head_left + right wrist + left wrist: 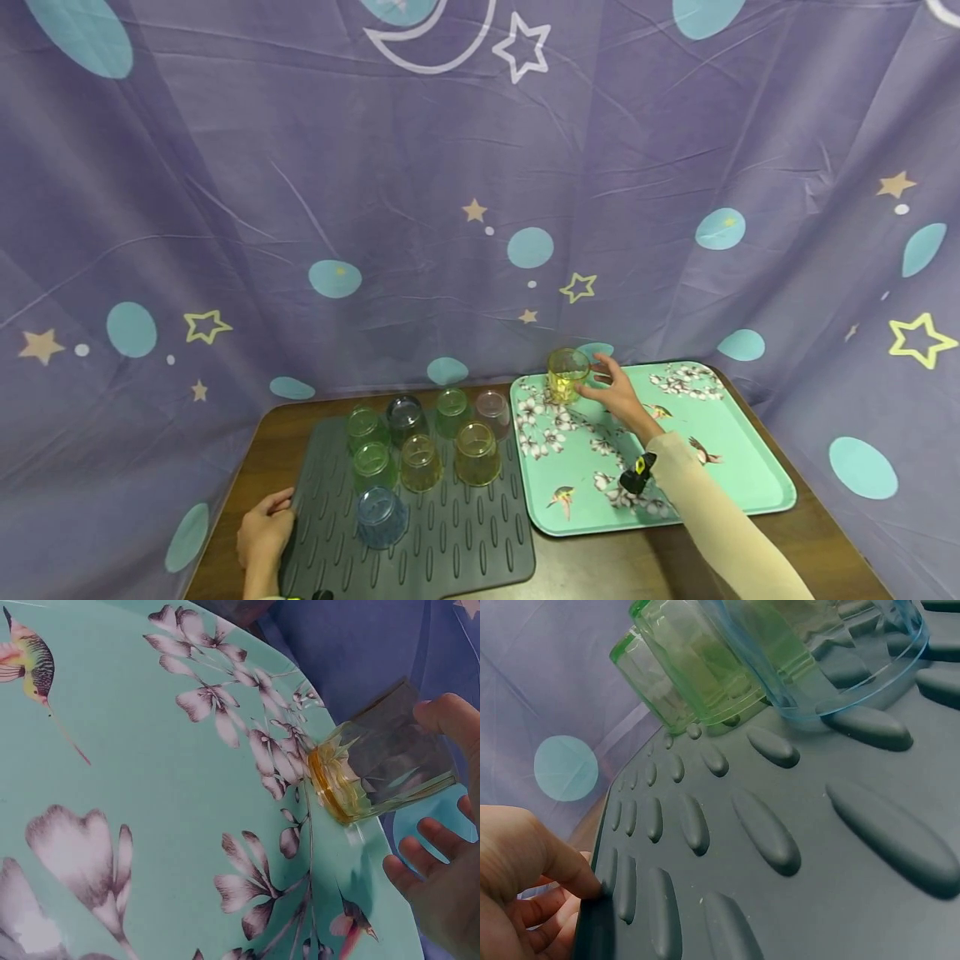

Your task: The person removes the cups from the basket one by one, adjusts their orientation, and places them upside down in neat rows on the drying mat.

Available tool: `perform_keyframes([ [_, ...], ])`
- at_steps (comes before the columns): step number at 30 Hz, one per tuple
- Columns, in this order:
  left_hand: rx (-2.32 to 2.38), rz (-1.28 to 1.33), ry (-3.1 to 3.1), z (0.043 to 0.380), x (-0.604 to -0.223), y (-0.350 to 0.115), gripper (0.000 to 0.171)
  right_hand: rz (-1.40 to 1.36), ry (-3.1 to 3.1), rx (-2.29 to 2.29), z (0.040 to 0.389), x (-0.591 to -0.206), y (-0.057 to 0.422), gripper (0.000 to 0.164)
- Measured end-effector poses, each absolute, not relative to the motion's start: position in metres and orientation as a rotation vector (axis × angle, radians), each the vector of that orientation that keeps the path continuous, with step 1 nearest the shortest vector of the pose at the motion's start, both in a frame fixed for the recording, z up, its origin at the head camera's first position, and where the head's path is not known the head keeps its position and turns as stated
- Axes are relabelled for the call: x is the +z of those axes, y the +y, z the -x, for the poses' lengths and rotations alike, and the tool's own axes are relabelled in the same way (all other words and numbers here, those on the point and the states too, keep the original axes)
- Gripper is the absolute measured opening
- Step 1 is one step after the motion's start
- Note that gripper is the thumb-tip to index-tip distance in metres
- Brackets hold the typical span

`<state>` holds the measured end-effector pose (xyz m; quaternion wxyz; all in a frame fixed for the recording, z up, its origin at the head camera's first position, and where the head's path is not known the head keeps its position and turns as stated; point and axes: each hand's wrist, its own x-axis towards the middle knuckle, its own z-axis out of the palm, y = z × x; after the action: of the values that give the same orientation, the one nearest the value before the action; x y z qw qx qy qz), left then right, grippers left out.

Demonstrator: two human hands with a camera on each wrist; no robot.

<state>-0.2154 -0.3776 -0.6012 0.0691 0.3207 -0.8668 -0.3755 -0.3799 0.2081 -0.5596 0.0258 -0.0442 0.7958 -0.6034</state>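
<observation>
A yellow glass (pixel 564 385) stands upright at the back left corner of the mint tray (pixel 738 492). My right hand (pixel 617 398) is at its right side, with thumb and fingers spread apart. In the right wrist view the thumb overlaps the yellow glass (pixel 349 776) near the rim, while the other fingers are away from its wall. My left hand (pixel 264 532) rests at the left edge of the dark grey drying mat (pixel 480 550). Loosely bent fingers (pixel 559 866) touch that edge in the left wrist view.
Upside-down glasses stand on the mat: a blue one (pixel 382 521) in front, several green ones (pixel 373 468), two amber ones (pixel 477 457), a dark grey one (pixel 406 418) and a pale clear one (pixel 492 410). A patterned purple curtain (pixel 420 333) hangs behind the brown table (pixel 581 567).
</observation>
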Motion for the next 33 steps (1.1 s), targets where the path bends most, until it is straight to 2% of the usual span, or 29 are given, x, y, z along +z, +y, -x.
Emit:
perform_keyframes([
  [5, -1.137, -0.972, -2.611, 0.216, -0.601, -0.378, 0.042, 0.133, 2.481, -1.859, 0.389, -0.576, 0.210, 0.092],
  [33, -1.146, -0.958, -2.585, 0.215, -0.603, -0.376, 0.042, 0.142, 2.506, -1.790, 0.392, -0.579, 0.204, 0.089],
])
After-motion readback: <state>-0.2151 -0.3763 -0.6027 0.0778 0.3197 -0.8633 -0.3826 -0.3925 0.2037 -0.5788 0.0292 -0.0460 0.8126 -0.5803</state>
